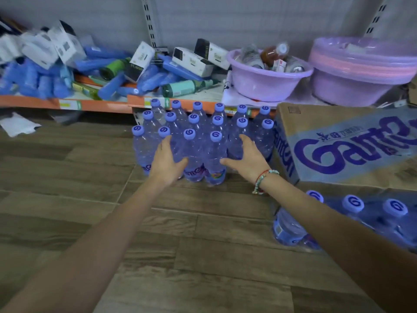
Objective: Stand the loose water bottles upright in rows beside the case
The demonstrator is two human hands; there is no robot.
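Head view, nearest first: a shrink-wrapped pack of bottles [352, 222] lies low on the right of the wood-look floor [158, 233]. Further out, both hands work the block of upright water bottles [198, 136], which stands in three rows just left of the cardboard case [338, 143]. The left hand [168, 160] and right hand [247, 154] lie spread, fingers relaxed, pressed against the front row without gripping. Full, these bottles look heavy for their size, with thin slick walls that would dent; I'd take them at the shoulder or waist, not the cap. Beyond, a cluttered shelf [101, 105] carries two lilac basins [268, 75].
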